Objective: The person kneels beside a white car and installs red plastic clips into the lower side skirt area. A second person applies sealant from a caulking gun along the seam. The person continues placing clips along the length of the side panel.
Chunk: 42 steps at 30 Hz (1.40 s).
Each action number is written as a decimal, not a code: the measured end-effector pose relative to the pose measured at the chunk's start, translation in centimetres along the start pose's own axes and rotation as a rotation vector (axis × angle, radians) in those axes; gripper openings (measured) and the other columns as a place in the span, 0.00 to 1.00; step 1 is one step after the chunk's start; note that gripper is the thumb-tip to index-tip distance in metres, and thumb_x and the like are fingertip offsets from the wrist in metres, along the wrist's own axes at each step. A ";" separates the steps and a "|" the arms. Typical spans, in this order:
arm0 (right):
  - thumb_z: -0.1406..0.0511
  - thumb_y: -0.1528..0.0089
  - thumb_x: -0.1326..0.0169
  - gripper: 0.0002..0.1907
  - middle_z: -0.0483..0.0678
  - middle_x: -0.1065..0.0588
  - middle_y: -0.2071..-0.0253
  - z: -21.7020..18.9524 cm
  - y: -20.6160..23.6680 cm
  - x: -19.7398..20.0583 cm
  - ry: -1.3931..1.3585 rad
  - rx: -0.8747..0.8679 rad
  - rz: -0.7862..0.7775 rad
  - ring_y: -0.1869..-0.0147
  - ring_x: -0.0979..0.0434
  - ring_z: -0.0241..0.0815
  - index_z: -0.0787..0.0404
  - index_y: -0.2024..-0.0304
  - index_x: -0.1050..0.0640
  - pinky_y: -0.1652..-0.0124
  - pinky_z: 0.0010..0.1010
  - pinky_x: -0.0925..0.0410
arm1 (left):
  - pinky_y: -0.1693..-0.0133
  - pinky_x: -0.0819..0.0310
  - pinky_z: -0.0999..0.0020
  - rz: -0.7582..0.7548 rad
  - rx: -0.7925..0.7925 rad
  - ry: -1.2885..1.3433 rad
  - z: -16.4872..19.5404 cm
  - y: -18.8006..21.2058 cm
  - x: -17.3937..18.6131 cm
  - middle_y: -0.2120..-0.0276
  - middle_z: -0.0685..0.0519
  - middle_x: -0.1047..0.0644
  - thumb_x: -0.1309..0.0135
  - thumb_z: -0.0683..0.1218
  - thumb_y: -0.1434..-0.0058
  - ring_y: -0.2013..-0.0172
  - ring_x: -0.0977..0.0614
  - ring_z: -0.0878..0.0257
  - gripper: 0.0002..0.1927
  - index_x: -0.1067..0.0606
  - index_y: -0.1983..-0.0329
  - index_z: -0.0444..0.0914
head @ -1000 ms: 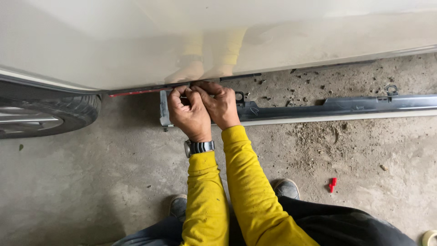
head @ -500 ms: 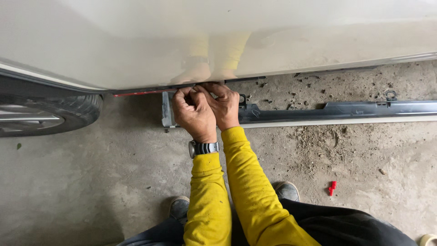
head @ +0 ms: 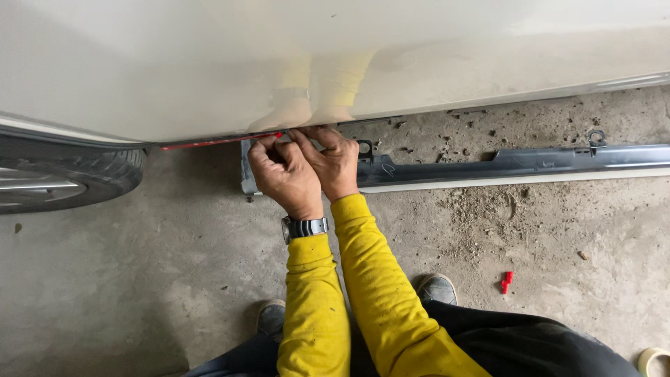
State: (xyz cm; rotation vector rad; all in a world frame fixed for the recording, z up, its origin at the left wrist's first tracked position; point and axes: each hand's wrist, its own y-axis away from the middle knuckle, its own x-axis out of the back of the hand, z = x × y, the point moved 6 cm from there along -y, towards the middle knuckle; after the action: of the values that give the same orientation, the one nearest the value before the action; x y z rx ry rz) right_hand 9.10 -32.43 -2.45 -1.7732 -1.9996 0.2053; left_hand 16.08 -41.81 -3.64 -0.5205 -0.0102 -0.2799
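Crouching over a concrete floor (head: 139, 279), one person, two hands, both in yellow sleeves; one wristwatch (head: 305, 227) on the left wrist. One white car body (head: 279, 63) fills the top of view, one tyre (head: 77, 178) at the left edge. One long grey trim strip (head: 502, 166) lies on the floor along the car's lower edge, its left end just under the hands. One red strip (head: 216, 142) runs along that lower edge, from the hands leftward. One small red clip (head: 507, 281) lies alone on the floor, well apart to the right; two shoe tips show below. Open floor left and right of the arms. Left hand (head: 283, 174) curled, fingertips pinched at the end of the red strip. Right hand (head: 335, 160) pressed beside it, fingers bent toward the same spot; cannot tell whether they grip anything.
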 end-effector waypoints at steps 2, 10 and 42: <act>0.66 0.40 0.34 0.09 0.49 0.16 0.61 0.2 -0.1 -0.1 -0.027 -0.024 -0.026 0.61 0.14 0.37 0.60 0.58 0.15 0.61 0.27 0.23 | 0.61 0.21 0.65 -0.002 0.020 0.003 -0.6 0.3 0.0 0.63 0.49 0.22 0.48 0.36 0.33 0.66 0.21 0.61 0.02 0.29 0.58 0.32; 0.66 0.39 0.34 0.09 0.49 0.15 0.60 0.7 0.1 -0.5 -0.124 -0.046 -0.031 0.59 0.15 0.33 0.63 0.58 0.15 0.59 0.25 0.23 | 0.59 0.23 0.65 0.100 0.014 -0.042 -3.7 -1.2 3.8 0.59 0.48 0.27 0.55 0.35 0.32 0.62 0.23 0.60 0.07 0.32 0.51 0.32; 0.63 0.33 0.42 0.13 0.47 0.18 0.54 -1.8 8.6 21.1 -0.188 -0.352 0.307 0.51 0.17 0.38 0.62 0.48 0.19 0.52 0.28 0.23 | 0.65 0.24 0.66 0.118 1.877 1.537 5.5 24.2 -8.4 0.59 0.46 0.20 0.49 0.52 0.27 0.65 0.19 0.58 0.18 0.25 0.51 0.31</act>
State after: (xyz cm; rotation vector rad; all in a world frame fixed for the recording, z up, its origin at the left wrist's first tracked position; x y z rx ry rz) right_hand 16.20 -10.93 0.71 -2.3638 -1.9722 0.1254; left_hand 14.76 -16.80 -11.34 1.6359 1.1403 -0.3653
